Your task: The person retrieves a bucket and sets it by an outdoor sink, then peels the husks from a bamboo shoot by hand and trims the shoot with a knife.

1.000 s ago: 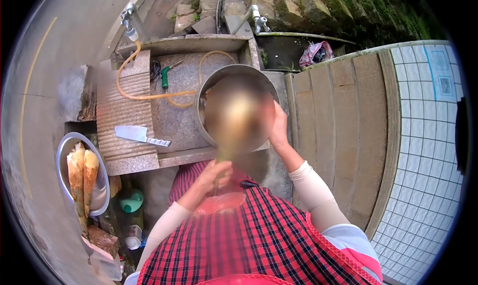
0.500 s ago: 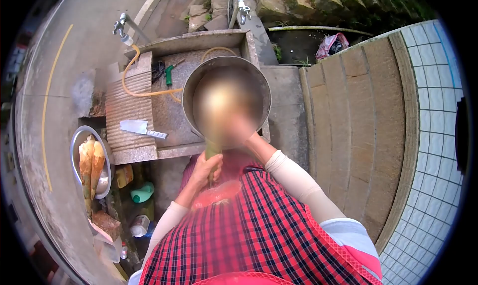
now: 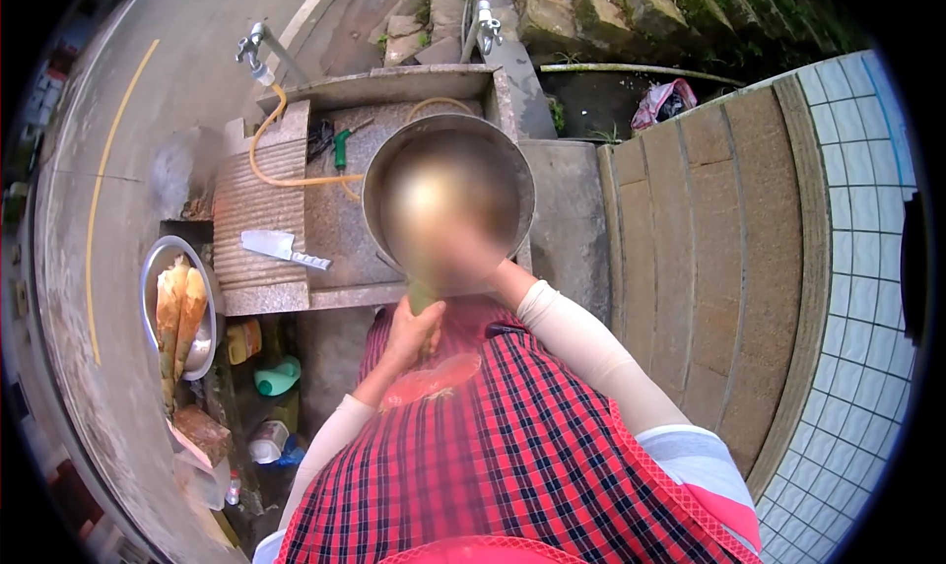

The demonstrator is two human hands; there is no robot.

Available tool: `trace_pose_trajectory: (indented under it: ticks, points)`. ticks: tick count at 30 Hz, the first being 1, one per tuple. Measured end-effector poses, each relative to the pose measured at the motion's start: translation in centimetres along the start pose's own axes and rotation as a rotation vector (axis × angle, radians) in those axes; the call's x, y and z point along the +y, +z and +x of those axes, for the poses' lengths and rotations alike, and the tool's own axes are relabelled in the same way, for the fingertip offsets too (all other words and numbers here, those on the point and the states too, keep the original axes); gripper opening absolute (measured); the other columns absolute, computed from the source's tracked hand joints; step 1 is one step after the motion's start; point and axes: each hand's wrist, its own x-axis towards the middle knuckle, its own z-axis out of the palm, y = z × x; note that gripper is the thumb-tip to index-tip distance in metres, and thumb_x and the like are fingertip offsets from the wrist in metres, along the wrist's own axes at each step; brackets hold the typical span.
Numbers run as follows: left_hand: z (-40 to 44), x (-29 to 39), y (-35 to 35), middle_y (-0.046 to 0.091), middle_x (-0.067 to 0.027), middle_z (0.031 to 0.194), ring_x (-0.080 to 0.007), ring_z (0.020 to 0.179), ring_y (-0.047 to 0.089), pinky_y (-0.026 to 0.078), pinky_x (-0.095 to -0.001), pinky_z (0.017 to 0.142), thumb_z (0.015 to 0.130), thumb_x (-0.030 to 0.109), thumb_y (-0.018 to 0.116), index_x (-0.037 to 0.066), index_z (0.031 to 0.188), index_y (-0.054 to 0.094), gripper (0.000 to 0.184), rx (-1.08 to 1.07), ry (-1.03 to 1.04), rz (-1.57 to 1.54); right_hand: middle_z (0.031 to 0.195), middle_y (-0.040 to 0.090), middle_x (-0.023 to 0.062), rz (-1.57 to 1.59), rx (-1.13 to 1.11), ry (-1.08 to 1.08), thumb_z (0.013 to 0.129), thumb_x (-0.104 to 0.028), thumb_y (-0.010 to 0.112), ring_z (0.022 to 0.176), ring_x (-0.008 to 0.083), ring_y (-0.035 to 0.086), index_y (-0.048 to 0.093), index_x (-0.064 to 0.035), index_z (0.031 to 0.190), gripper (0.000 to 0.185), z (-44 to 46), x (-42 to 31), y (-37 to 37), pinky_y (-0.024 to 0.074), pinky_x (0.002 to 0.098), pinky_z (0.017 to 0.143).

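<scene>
A large metal pot (image 3: 371, 204) stands over the front right of the stone sink. A bamboo shoot (image 3: 423, 286), green at the near end and pale inside the pot, slants over its near rim. Just below that rim my left hand (image 3: 416, 332) is wrapped round the green end. My right hand (image 3: 471, 252) reaches into the pot beside the pale part; a blur covers its fingers, so their grip is unclear. What the pot holds is also blurred. More peeled shoots (image 3: 180, 308) lie in a metal basin (image 3: 150, 286) at the left.
A cleaver (image 3: 284, 250) lies on the ribbed washboard slab (image 3: 258, 190). An orange hose (image 3: 258, 160) runs from the left tap (image 3: 254, 52) into the sink. A green spray nozzle (image 3: 341, 148) lies behind the pot. Stone steps (image 3: 709, 229) flank the right side.
The view has shifted slightly, moving the sink and basin a little to the right. My left hand stays on the bamboo shoot and my right hand stays in the pot.
</scene>
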Motion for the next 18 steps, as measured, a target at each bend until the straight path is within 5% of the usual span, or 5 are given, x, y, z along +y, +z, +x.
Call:
trace_pose_trajectory:
  ticks: [4,8,11,13,18]
  points:
    - [0.0,-0.2,0.5,0.047,-0.0022,0.055,-0.0108,0.034,0.041,0.032,-0.0248,0.029,0.084,0.016,0.061,0.003,0.096,0.040,0.028,0.060,0.005,0.034,0.094,0.060,0.0194,-0.120,0.121,-0.177,0.074,-0.013,0.059,0.081,0.0257,0.063,0.045,0.0043,0.111,0.044,1.2,2.1,0.3,0.0513,0.0373,0.059]
    - [0.1,-0.4,0.5,0.047,-0.0021,0.055,-0.0108,0.034,0.041,0.031,-0.0246,0.029,0.084,0.016,0.062,0.004,0.096,0.040,0.027,0.063,-0.003,0.039,0.104,0.057,0.0182,-0.161,0.193,-0.182,0.075,-0.006,0.050,0.098,0.0260,0.056,0.045,0.0051,0.115,0.042,4.0,5.9,0.2,0.0442,0.0336,0.084]
    - [0.3,-0.6,0.3,0.047,-0.0024,0.055,-0.0109,0.034,0.041,0.031,-0.0243,0.029,0.084,0.015,0.062,0.005,0.096,0.041,0.027,0.033,0.001,-0.004,0.102,0.058,0.0219,-0.156,0.251,-0.243,0.074,-0.009,0.052,0.099,0.0307,0.056,0.045,0.0046,0.114,0.043,4.1,6.9,0.0,0.0432,0.0359,0.086]
    - [0.4,-0.5,0.2,0.047,-0.0019,0.055,-0.0103,0.035,0.040,0.030,-0.0240,0.030,0.083,0.014,0.062,0.006,0.096,0.041,0.026,0.013,-0.028,-0.045,0.105,0.056,0.0156,-0.169,0.269,-0.213,0.075,-0.001,0.045,0.099,0.0232,0.054,0.044,0.0058,0.119,0.045,1.9,4.4,0.4,0.0415,0.0317,0.088]
    - [0.4,0.0,0.0,0.043,0.0001,0.057,-0.0082,0.036,0.036,0.028,-0.0229,0.032,0.083,0.008,0.060,0.008,0.095,0.040,0.023,-0.065,-0.092,-0.218,0.107,0.056,0.0153,-0.093,0.262,-0.319,0.076,-0.002,0.046,0.101,0.0230,0.053,0.043,0.0044,0.122,0.047,0.7,3.8,0.4,0.0403,0.0312,0.089]
